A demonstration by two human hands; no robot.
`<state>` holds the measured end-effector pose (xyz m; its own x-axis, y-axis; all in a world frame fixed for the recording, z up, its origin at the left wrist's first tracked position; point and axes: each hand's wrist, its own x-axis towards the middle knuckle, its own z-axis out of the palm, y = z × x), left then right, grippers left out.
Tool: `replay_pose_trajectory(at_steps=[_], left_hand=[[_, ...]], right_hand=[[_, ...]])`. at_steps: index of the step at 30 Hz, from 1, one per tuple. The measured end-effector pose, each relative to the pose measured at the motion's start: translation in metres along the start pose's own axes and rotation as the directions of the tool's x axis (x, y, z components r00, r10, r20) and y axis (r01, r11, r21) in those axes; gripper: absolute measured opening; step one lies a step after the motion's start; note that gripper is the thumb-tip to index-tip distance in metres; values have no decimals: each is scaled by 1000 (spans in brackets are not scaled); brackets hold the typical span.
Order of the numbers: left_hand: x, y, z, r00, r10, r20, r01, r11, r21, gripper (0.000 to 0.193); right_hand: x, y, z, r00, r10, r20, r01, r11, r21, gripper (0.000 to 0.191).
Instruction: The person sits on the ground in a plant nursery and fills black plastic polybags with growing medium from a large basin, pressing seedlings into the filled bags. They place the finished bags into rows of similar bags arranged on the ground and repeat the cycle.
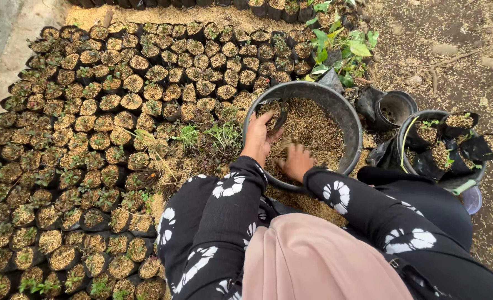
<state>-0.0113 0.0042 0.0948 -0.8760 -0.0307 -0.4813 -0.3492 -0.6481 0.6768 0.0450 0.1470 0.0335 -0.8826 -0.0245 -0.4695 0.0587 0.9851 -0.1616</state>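
Note:
A round black basin (344, 114) holds a heap of brown husk-like planting mix (313, 130). Both my hands are inside it. My left hand (259, 136) grips the open top of a small black nursery bag (271, 106) lying on the mix near the basin's left wall. My right hand (297, 161) is dug into the mix at the near side, fingers spread and partly buried. Black sleeves with white flower prints cover both arms.
Many filled black nursery bags (91, 139) stand in rows on the left, some with seedlings. A second black basin (444, 147) at right holds a few filled bags. An empty black bag (395, 108) and leafy green plants (341, 47) lie beyond. Bare soil at right.

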Motion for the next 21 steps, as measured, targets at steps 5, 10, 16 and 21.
replay_pose_trajectory(at_steps=[5, 10, 16, 21], left_hand=[[12, -13, -7, 999, -41, -9, 41, 999, 28, 70], [8, -21, -11, 998, -39, -44, 42, 997, 72, 72], [-4, -24, -13, 999, -8, -41, 14, 987, 160, 67], [-9, -31, -10, 998, -39, -44, 50, 953, 300, 62]], right_hand=[[-18, 13, -6, 913, -390, 116, 405, 901, -156, 55], [-4, 35, -35, 840, -488, 236, 539, 801, -262, 50], [-21, 40, -159, 899, -319, 299, 313, 947, 67, 46], [-57, 35, -221, 900, -435, 24, 394, 836, 381, 47]])
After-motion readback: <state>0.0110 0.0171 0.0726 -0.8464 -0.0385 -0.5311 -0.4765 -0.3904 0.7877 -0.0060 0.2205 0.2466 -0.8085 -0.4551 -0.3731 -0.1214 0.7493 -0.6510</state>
